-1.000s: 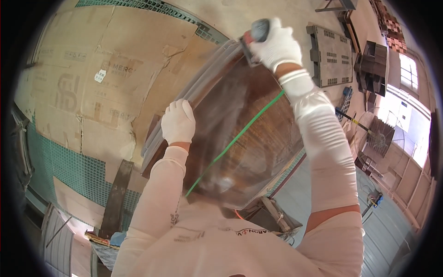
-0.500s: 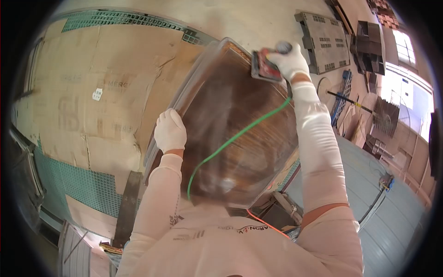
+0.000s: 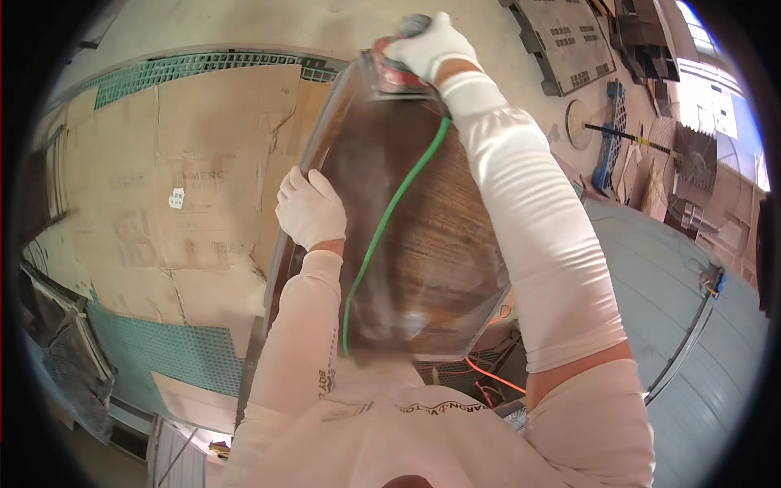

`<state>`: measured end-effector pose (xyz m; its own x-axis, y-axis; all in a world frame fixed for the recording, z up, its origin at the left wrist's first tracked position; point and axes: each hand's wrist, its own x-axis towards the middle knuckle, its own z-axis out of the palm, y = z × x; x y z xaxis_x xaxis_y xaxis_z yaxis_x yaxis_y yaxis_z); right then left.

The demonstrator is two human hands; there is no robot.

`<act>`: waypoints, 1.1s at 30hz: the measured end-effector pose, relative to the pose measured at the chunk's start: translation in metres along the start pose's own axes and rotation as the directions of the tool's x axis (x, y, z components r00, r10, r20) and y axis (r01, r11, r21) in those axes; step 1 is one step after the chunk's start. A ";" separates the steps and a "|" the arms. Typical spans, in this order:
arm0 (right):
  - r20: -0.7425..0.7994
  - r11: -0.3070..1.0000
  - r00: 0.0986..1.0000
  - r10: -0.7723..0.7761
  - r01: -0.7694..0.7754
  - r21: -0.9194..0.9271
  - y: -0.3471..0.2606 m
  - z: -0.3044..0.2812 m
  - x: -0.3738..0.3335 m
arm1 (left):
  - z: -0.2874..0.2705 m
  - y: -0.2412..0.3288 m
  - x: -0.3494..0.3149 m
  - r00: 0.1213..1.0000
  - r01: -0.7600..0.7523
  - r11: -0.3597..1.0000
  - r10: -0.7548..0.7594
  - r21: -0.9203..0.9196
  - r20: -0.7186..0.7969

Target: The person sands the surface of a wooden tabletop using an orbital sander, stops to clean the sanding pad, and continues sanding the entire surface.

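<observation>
In front of me lies a dark brown wooden panel (image 3: 382, 211) with a dusty, streaked surface and a raised edge. My gloved right hand (image 3: 435, 50) is wrapped round a red and black power sander (image 3: 394, 73), which rests at the panel's far end. From the sander a green hose (image 3: 396, 195) runs back over the panel toward my body. My gloved left hand (image 3: 311, 209) is on the panel's left edge, its fingers bent over the rim and the thumb side toward the surface.
Brown cardboard (image 3: 220, 163) covers a green grid surface (image 3: 171, 350) on the left. A grey pallet (image 3: 561, 41) lies at the far right, near a round disc with a rod (image 3: 579, 122). Grey panelling (image 3: 651, 276) is at the right; an orange cord (image 3: 496, 376) runs near my body.
My right hand has moved the sander left and farther away, to the panel's far end. The green hose has straightened after it. My left hand stays on the left edge.
</observation>
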<state>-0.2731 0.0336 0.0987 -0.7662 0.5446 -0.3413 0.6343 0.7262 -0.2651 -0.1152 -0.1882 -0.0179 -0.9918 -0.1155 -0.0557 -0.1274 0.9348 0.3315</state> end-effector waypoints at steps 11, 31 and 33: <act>0.023 0.940 0.941 0.336 -0.337 0.052 0.169 -0.040 -0.042 | 0.006 -0.011 0.009 0.996 -0.040 0.995 0.048 0.097 -0.075; -0.050 0.901 0.903 0.426 -0.429 -0.059 0.307 -0.075 -0.074 | -0.005 -0.014 0.019 0.996 0.068 0.995 -0.072 0.066 0.047; -0.057 0.891 0.890 0.452 -0.454 -0.024 0.313 -0.074 -0.074 | -0.003 -0.024 0.021 0.999 0.041 0.996 -0.043 0.073 0.028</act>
<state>-0.0254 0.2519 0.1071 -0.4008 0.8372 -0.3722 0.9104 0.4094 -0.0595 -0.1330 -0.2138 -0.0243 -0.9846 -0.1462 -0.0959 -0.1665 0.9514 0.2590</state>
